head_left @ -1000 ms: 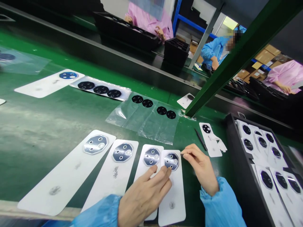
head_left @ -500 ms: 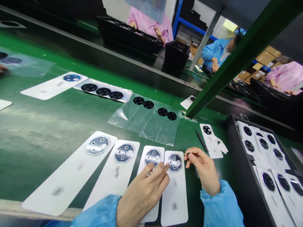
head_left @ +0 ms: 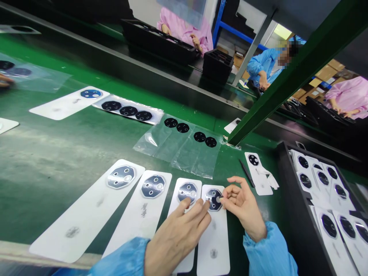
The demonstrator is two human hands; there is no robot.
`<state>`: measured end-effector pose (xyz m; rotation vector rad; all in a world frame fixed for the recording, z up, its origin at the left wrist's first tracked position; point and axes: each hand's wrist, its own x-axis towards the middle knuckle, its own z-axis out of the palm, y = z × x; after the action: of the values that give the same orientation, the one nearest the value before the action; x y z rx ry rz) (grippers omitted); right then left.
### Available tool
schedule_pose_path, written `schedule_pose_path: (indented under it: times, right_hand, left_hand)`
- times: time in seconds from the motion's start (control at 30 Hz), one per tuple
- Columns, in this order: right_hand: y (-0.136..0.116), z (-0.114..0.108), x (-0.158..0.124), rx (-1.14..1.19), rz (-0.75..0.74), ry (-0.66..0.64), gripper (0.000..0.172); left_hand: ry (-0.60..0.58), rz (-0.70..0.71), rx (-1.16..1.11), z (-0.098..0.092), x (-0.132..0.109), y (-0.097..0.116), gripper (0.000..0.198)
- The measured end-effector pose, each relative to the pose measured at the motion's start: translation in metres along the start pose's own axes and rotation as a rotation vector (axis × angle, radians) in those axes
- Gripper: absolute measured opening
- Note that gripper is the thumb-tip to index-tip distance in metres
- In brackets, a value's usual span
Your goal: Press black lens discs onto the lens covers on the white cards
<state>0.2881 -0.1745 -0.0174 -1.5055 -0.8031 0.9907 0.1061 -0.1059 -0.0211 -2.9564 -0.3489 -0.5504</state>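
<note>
Four white phone-shaped panels lie side by side in front of me, each with a shiny octagonal camera plate. My left hand [head_left: 179, 232] is palm down over the third panel [head_left: 181, 264] and reaches the left edge of the rightmost panel [head_left: 211, 232]. Its fingers are bent but apart, and I see nothing in them. At the right edge of the rightmost panel's camera plate [head_left: 213, 200], the thumb and index finger of my right hand [head_left: 244, 205] are pinched together. Whatever tiny piece is between them is too small to name. The two left panels [head_left: 90, 214] lie untouched.
Clear film [head_left: 195, 157] with black octagonal pieces lies behind the panels. Tweezers [head_left: 246, 173] and a small panel with white strips [head_left: 260, 180] lie right. A black tray [head_left: 290, 214] of panels borders the right side. A green post [head_left: 287, 84] slants overhead. Co-workers sit across the bench.
My right hand has moved left and down onto the edge of the rightmost panel's camera plate, still pinching. My left hand has shifted slightly right. The whole view has moved a little.
</note>
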Motion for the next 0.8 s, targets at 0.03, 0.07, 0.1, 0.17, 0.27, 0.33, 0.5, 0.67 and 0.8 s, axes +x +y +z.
schedule_pose_path:
  times: [0.03, 0.07, 0.1, 0.17, 0.27, 0.33, 0.5, 0.67, 0.8]
  right_hand:
    - [-0.001, 0.001, 0.000, -0.012, 0.022, -0.018, 0.030]
    - [-0.001, 0.001, 0.001, -0.040, 0.044, -0.034, 0.024]
    - [-0.002, 0.001, 0.001, -0.080, 0.059, -0.049, 0.016]
    - [-0.002, 0.002, 0.003, -0.185, 0.039, -0.059, 0.014]
    - [-0.003, 0.004, 0.006, -0.404, -0.114, -0.034, 0.009]
    - [-0.003, 0.008, 0.007, -0.554, -0.237, -0.021, 0.008]
    - [-0.003, 0.019, 0.003, -0.802, -0.426, -0.026, 0.021]
    - [-0.002, 0.022, 0.001, -0.945, -0.515, -0.045, 0.024]
    - [-0.005, 0.021, 0.000, -1.006, -0.512, -0.010, 0.023]
  left_hand:
    - [0.001, -0.002, -0.001, 0.000, 0.000, 0.000, 0.020]
    - [-0.002, -0.003, -0.001, 0.000, 0.000, 0.001, 0.020]
    - [-0.005, -0.001, 0.000, 0.000, 0.000, 0.001, 0.021]
    - [-0.017, 0.011, 0.005, 0.000, 0.000, 0.002, 0.022]
    - [-0.038, 0.031, 0.011, 0.001, -0.001, 0.003, 0.025]
    - [-0.043, 0.035, 0.017, 0.002, -0.002, 0.003, 0.026]
    - [-0.042, 0.028, 0.018, 0.005, -0.003, 0.004, 0.025]
    - [-0.060, 0.025, 0.024, 0.004, -0.002, 0.003, 0.026]
    - [-0.067, 0.021, 0.019, 0.003, -0.001, 0.002, 0.026]
